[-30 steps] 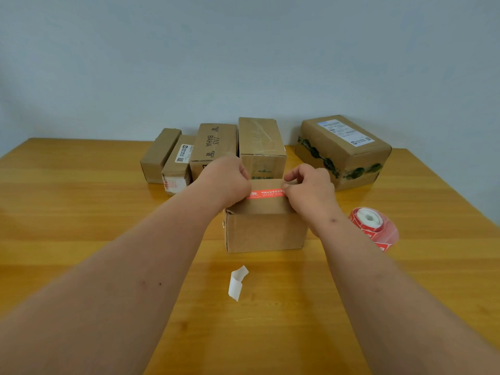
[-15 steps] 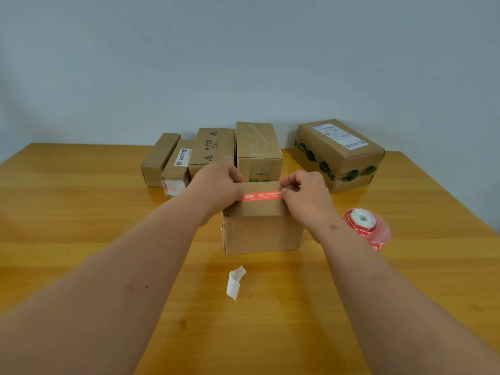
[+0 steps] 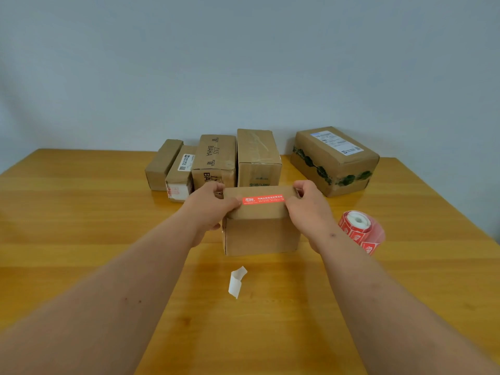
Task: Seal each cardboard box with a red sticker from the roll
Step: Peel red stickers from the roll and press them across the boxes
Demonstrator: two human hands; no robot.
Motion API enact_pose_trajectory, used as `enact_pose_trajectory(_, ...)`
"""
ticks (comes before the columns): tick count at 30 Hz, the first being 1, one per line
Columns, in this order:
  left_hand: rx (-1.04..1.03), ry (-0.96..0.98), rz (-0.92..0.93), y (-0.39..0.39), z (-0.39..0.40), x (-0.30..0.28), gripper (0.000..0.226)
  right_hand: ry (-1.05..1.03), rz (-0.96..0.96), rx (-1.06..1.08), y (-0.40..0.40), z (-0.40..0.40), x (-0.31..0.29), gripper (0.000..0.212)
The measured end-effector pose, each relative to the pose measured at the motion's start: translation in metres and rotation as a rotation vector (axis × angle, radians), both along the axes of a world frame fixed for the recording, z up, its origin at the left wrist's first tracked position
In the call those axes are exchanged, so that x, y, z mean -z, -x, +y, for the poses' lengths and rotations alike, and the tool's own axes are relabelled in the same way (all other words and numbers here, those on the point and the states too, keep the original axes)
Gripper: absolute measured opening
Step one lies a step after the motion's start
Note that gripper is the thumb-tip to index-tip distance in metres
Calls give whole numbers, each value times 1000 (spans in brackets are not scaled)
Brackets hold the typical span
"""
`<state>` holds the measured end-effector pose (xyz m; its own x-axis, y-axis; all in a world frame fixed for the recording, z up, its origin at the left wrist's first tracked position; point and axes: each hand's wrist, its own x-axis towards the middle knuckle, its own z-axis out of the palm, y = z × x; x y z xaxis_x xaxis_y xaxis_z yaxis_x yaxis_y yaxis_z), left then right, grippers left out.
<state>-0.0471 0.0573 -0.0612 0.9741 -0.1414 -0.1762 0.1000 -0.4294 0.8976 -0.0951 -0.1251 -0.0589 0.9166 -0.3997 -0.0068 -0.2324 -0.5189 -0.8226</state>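
Head view, box: your cardboard box (image 3: pixel 261 235) sits closed, red sticker (image 3: pixel 263 199) across its top.
Hands: your left hand (image 3: pixel 209 209) and right hand (image 3: pixel 308 205) grip its sides.
Roll: sticker roll (image 3: pixel 361 230) lies beside it.

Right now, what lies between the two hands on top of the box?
In the head view, a red sticker stretches across the box top between them.

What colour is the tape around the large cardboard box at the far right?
Dark green patterned tape, seen in the head view.
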Motion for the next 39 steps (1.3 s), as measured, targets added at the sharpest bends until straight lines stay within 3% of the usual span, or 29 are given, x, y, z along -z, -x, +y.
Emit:
enact_pose_trajectory(5, -54, 38, 34, 4, 5, -2, 26, -54, 25, -55, 7, 8, -6, 43)
enact_pose_trajectory(16, -193, 201, 158, 10, 20, -10, 24, -3, 66, 1, 2, 38, -5, 52)
enact_pose_trajectory(27, -184, 121, 109, 12, 21, -12, 22, 48, 49, -9, 2, 33, -6, 32)
enact_pose_trajectory(31, -224, 59, -4, 6, 20, -9, 41, 49, 22, -30, 9, 23, -6, 39)
enact_pose_trajectory(36, -242, -318, -376, 10, 3, -18, 48, 235, -189, 114, 19, -9, -17, 40)
enact_pose_trajectory(39, -172, -408, -538, 23, -17, -32, 42, 257, -189, 201, 31, -37, -24, 44)
